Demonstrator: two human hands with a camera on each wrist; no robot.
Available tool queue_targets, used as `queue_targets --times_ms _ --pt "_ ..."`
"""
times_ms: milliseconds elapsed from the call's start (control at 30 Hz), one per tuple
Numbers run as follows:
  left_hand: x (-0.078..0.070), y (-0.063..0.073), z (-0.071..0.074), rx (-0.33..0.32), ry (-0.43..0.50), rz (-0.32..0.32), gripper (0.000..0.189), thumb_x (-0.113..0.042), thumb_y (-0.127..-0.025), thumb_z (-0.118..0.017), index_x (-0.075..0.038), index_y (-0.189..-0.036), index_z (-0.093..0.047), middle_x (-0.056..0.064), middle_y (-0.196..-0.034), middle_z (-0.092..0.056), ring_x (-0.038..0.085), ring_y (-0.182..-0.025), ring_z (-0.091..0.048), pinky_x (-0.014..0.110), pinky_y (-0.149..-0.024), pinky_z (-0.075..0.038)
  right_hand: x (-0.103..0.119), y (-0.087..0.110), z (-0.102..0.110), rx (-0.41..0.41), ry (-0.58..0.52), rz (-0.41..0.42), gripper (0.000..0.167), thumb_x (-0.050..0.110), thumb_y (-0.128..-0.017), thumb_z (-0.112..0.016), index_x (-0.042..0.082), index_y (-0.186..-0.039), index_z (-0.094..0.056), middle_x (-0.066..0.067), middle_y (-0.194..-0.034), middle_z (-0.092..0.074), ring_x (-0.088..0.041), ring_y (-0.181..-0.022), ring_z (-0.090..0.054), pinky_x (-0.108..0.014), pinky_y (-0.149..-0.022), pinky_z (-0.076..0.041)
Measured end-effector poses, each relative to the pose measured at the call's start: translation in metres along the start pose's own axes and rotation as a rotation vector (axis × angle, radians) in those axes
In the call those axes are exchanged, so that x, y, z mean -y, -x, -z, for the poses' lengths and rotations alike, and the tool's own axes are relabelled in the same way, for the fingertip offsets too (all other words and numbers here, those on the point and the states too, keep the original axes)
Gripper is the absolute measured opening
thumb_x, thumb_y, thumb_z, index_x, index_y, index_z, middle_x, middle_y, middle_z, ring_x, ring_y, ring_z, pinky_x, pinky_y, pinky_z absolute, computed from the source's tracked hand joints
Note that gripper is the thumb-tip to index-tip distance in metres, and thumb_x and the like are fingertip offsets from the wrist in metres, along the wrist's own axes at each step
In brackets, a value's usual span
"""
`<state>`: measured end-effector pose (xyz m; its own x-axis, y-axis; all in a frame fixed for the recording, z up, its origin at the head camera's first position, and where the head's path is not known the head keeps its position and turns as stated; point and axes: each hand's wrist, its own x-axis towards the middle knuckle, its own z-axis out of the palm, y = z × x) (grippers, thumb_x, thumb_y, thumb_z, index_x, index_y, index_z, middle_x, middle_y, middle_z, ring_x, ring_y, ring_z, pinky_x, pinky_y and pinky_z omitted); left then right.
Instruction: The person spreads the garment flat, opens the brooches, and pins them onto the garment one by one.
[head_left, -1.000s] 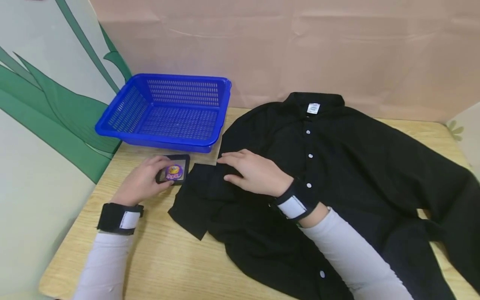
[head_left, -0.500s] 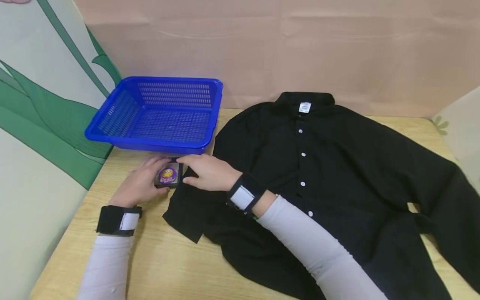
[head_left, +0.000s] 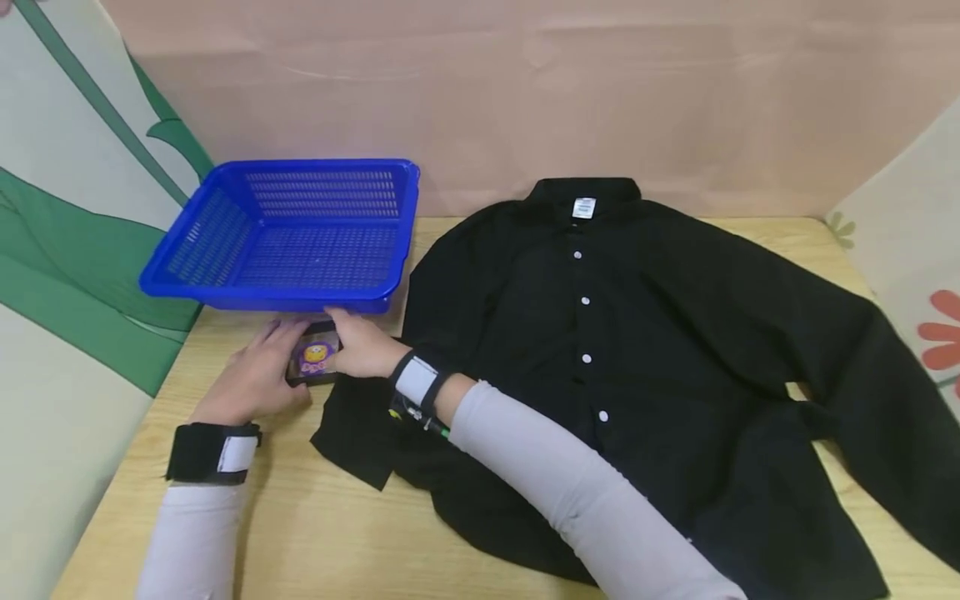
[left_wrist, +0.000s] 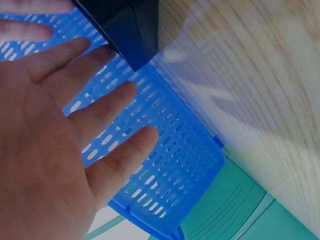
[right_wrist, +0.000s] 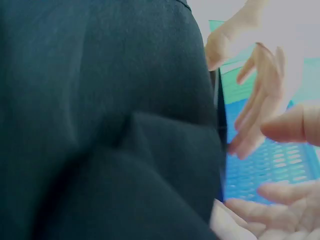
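A small black box [head_left: 298, 372] lies on the table in front of the basket. Its top bears a round purple emblem with a yellow cartoon figure. My left hand [head_left: 257, 375] is at the box's left side, thumb by the near corner and fingers by the far one. In the left wrist view its fingers are spread and fairly straight, one tip right at the box [left_wrist: 120, 30]. From the right, my right hand [head_left: 365, 343] reaches over the shirt's cuff, thumb and forefinger at the box's right edge. A black button-up shirt [head_left: 517, 308] lies spread beside the box.
A blue slotted basket [head_left: 277, 293] stands just behind the box, against the back wall. The light wooden table [head_left: 322, 517] shows in front of the hands. The shirt's far sleeve [head_left: 847, 367] stretches to the table's right side.
My right hand has moved left off the shirt to the box's right edge. My left hand stays at the box's left side. The head view has shifted slightly.
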<state>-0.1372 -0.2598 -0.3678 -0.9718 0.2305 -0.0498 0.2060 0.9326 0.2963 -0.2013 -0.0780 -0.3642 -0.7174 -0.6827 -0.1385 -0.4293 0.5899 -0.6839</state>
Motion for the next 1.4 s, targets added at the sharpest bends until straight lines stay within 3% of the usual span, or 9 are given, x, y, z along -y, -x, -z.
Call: queue_targets --times_ms 167,367,500,600,767,933,1167,1400 --pt "0.0 0.003 -0.001 0.034 -0.029 0.035 0.093 -0.019 -0.07 -0.076 -0.004 -0.151 -0.034 0.025 -0.151 -0.04 0.047 -0.142 -0.032 0.077 -0.097 -0.036 -0.005 -0.006 -0.009 -0.019 -0.027 -0.062 0.084 0.017 -0.088 -0.072 0.003 -0.156 -0.025 -0.013 -0.156 -0.04 -0.022 -0.142 -0.043 -0.027 -0.116 -0.035" --pt "-0.002 0.007 0.0 0.055 -0.055 0.041 0.096 -0.02 -0.071 -0.077 0.003 -0.152 -0.031 0.03 -0.15 -0.04 0.048 -0.14 -0.035 0.071 -0.103 -0.037 -0.005 -0.009 -0.016 0.019 0.073 -0.051 0.088 0.02 -0.085 -0.077 0.003 -0.155 -0.027 -0.013 -0.153 -0.045 -0.023 -0.138 -0.047 -0.028 -0.113 -0.038" --pt "-0.004 0.004 0.001 0.066 -0.062 0.025 0.103 -0.017 -0.067 -0.077 0.007 -0.153 -0.025 0.034 -0.146 -0.043 0.049 -0.133 -0.043 0.064 -0.103 -0.042 -0.006 -0.012 -0.021 0.053 0.2 -0.026 0.098 0.034 -0.083 -0.08 0.002 -0.156 -0.023 -0.013 -0.158 -0.037 -0.024 -0.146 -0.037 -0.03 -0.12 -0.03" --pt "-0.005 0.0 0.001 0.073 -0.092 -0.007 0.105 -0.015 -0.065 -0.076 0.01 -0.152 -0.024 0.035 -0.145 -0.045 0.05 -0.131 -0.045 0.06 -0.102 -0.044 -0.006 -0.014 -0.025 0.065 0.292 -0.012 0.107 0.042 -0.08 -0.082 0.002 -0.157 -0.019 -0.013 -0.16 -0.032 -0.024 -0.149 -0.031 -0.032 -0.123 -0.025" --pt "-0.01 -0.004 0.002 0.067 -0.192 -0.067 0.098 -0.014 -0.062 -0.075 0.019 -0.143 -0.033 0.034 -0.141 -0.049 0.053 -0.128 -0.047 0.058 -0.105 -0.043 -0.005 -0.018 -0.026 0.06 0.383 0.016 0.106 0.046 -0.078 -0.082 0.001 -0.154 -0.025 -0.013 -0.155 -0.039 -0.024 -0.145 -0.036 -0.033 -0.121 -0.028" --pt "-0.011 -0.008 0.006 0.033 -0.278 -0.137 0.089 -0.014 -0.058 -0.078 0.023 -0.131 -0.045 0.036 -0.128 -0.057 0.053 -0.114 -0.057 0.056 -0.101 -0.047 -0.002 -0.024 -0.023 0.065 0.456 0.041 0.103 0.049 -0.075 -0.083 0.001 -0.151 -0.032 -0.012 -0.15 -0.045 -0.023 -0.141 -0.041 -0.035 -0.118 -0.033" --pt "-0.014 -0.02 0.01 0.06 -0.34 -0.207 0.087 -0.02 -0.058 -0.081 0.025 -0.125 -0.049 0.033 -0.113 -0.064 0.044 -0.1 -0.065 0.053 -0.094 -0.051 -0.006 -0.031 -0.017 0.073 0.49 0.068 0.092 0.048 -0.072 -0.084 0.003 -0.143 -0.045 -0.011 -0.144 -0.047 -0.023 -0.134 -0.046 -0.035 -0.115 -0.035" --pt "-0.011 -0.035 0.011 0.129 -0.357 -0.223 0.092 -0.025 -0.06 -0.079 0.022 -0.131 -0.046 0.032 -0.119 -0.063 0.041 -0.103 -0.066 0.052 -0.093 -0.053 -0.014 -0.033 -0.007 0.084 0.488 0.053 0.095 0.047 -0.072 -0.085 0.003 -0.145 -0.044 -0.014 -0.151 -0.04 -0.024 -0.14 -0.041 -0.038 -0.119 -0.031"
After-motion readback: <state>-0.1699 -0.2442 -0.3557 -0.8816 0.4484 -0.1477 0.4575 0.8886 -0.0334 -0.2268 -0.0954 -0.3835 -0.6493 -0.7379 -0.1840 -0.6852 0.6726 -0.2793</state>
